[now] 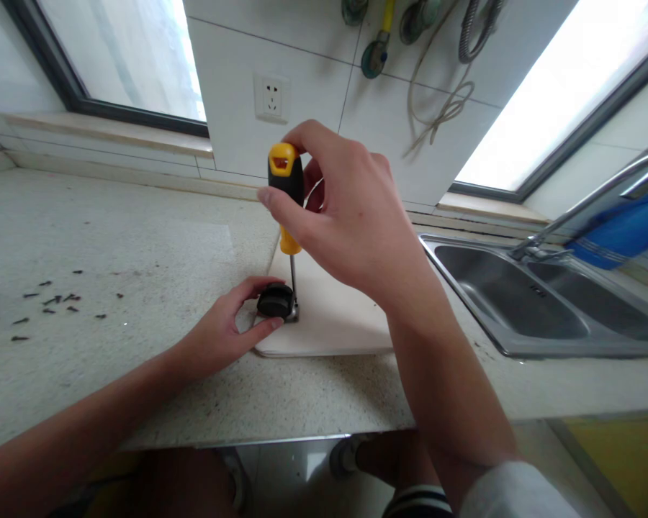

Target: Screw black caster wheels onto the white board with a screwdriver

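Observation:
My right hand (345, 208) is closed around the yellow and black handle of a screwdriver (285, 180), which stands almost upright. The shaft points down to the metal base beside a black caster wheel (275, 301); at its lower end is a small dark piece, perhaps a screw. Thumb and fingers of my left hand (237, 316) grip the caster from both sides, at the left edge of a pale flat board (335, 316). Where the caster's plate meets the board is partly hidden by the wheel and my fingers.
Several dark screws (57, 298) lie scattered on the speckled countertop (167, 403) to the left. At the right is a steel double sink (497, 288) with a faucet (572, 208) and a blue item (621, 226). Behind, the tiled wall carries a socket (271, 97) and pipe valves (374, 57).

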Available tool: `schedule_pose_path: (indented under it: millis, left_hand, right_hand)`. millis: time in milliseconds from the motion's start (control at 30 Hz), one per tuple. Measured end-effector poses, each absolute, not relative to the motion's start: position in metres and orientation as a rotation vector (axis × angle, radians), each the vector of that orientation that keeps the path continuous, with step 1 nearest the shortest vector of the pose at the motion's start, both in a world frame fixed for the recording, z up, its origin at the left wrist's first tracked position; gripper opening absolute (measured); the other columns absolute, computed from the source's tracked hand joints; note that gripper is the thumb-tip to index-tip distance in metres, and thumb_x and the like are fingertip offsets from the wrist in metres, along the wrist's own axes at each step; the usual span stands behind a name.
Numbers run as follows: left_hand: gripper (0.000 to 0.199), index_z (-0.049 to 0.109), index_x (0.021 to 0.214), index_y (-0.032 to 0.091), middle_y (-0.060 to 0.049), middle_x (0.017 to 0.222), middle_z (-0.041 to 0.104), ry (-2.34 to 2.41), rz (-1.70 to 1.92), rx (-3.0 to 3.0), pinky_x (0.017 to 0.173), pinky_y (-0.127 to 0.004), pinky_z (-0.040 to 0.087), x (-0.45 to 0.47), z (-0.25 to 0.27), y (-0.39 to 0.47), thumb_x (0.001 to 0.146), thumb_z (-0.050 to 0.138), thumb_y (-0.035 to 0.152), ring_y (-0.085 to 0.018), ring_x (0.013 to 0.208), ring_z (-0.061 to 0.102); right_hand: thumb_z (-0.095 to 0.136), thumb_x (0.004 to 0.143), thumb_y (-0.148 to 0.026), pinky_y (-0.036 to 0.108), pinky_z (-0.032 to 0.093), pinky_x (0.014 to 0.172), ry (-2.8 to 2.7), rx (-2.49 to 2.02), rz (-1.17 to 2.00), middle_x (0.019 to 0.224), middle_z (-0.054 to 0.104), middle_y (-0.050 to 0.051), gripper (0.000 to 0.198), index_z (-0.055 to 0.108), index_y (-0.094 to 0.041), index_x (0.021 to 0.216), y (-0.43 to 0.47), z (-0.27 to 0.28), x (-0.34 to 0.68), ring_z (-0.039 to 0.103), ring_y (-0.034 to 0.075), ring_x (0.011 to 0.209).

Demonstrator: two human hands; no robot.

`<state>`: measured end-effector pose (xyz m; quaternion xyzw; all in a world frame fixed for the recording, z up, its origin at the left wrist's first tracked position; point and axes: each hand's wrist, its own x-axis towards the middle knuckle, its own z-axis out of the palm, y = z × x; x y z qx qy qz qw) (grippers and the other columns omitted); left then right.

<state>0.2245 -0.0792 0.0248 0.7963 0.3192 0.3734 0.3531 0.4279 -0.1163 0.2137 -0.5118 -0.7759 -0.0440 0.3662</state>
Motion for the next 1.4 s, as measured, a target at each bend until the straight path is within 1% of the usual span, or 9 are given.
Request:
schedule_pose_path:
  millis: [200,567,767,867,933,1033,1200,1333,1400]
  left_hand:
    - [0.047,0.065,0.141,0.027,-0.009,0.134,0.078,0.817,0.962,2.062,0.113,-0.052,0.060,0.225,0.025,-0.080,0.098,0.078,0.042,-0.031,0.125,0.075]
    - [0.046,0.065,0.140,0.027,-0.010,0.135,0.078,0.813,0.962,2.075,0.112,-0.053,0.061,0.224,0.026,-0.079,0.099,0.078,0.042,-0.032,0.125,0.075]
    - [0.046,0.064,0.141,0.029,-0.008,0.135,0.077,0.803,0.961,2.073,0.113,-0.053,0.060,0.224,0.024,-0.079,0.099,0.078,0.042,-0.031,0.125,0.075]
    - [0.048,0.063,0.143,0.029,-0.008,0.136,0.077,0.806,0.961,2.067,0.113,-0.052,0.061,0.223,0.021,-0.078,0.099,0.078,0.042,-0.030,0.126,0.074]
    - [0.048,0.063,0.143,0.029,-0.008,0.134,0.077,0.806,0.959,2.064,0.112,-0.052,0.061,0.224,0.021,-0.078,0.099,0.079,0.042,-0.031,0.125,0.075]
    - [0.047,0.064,0.142,0.029,-0.007,0.132,0.078,0.805,0.963,2.076,0.112,-0.052,0.061,0.224,0.023,-0.079,0.099,0.078,0.042,-0.031,0.124,0.075]
    - [0.044,0.066,0.139,0.031,-0.005,0.130,0.079,0.823,0.968,2.100,0.112,-0.050,0.062,0.223,0.025,-0.080,0.098,0.078,0.041,-0.030,0.122,0.077]
    - [0.043,0.066,0.138,0.032,-0.004,0.129,0.080,0.825,0.980,2.105,0.111,-0.049,0.063,0.223,0.024,-0.080,0.098,0.080,0.041,-0.030,0.121,0.078]
    - [0.043,0.066,0.137,0.032,-0.004,0.128,0.081,0.830,0.984,2.106,0.111,-0.048,0.064,0.223,0.023,-0.080,0.098,0.080,0.041,-0.030,0.120,0.078]
  right_hand:
    - [0.070,0.099,-0.047,0.039,0.049,0.088,-1.989,-1.333,-0.114,0.104,0.079,0.003,0.022,0.062,-0.029,0.109,-0.119,0.217,0.431,0.069,0.024,0.092]
    - [0.066,0.100,-0.044,0.041,0.049,0.089,-1.999,-1.357,-0.109,0.102,0.078,0.003,0.017,0.062,-0.029,0.108,-0.118,0.215,0.429,0.070,0.024,0.091]
    - [0.060,0.103,-0.038,0.039,0.049,0.090,-2.029,-1.363,-0.164,0.105,0.078,0.002,0.023,0.060,-0.031,0.125,-0.119,0.214,0.429,0.069,0.024,0.095]
    - [0.057,0.104,-0.042,0.040,0.050,0.089,-2.064,-1.370,-0.170,0.111,0.078,0.004,0.023,0.063,-0.033,0.125,-0.120,0.216,0.429,0.069,0.025,0.096]
    - [0.054,0.105,-0.039,0.038,0.050,0.089,-2.068,-1.345,-0.163,0.114,0.078,0.004,0.023,0.065,-0.032,0.125,-0.122,0.217,0.429,0.069,0.024,0.098]
    - [0.055,0.105,-0.033,0.036,0.048,0.090,-2.046,-1.317,-0.224,0.112,0.077,0.003,0.021,0.068,-0.029,0.121,-0.123,0.218,0.429,0.069,0.022,0.098]
    - [0.055,0.110,-0.044,0.034,0.045,0.083,-2.088,-1.313,-0.289,0.110,0.075,0.004,0.023,0.070,-0.026,0.113,-0.125,0.216,0.428,0.066,0.021,0.096]
    - [0.053,0.108,-0.030,0.037,0.046,0.086,-2.156,-1.247,-0.246,0.114,0.076,0.004,0.020,0.071,-0.024,0.104,-0.128,0.219,0.429,0.068,0.022,0.100]
    - [0.055,0.107,-0.031,0.040,0.047,0.085,-2.157,-1.276,-0.257,0.116,0.078,0.003,0.016,0.071,-0.027,0.106,-0.129,0.220,0.429,0.069,0.023,0.101]
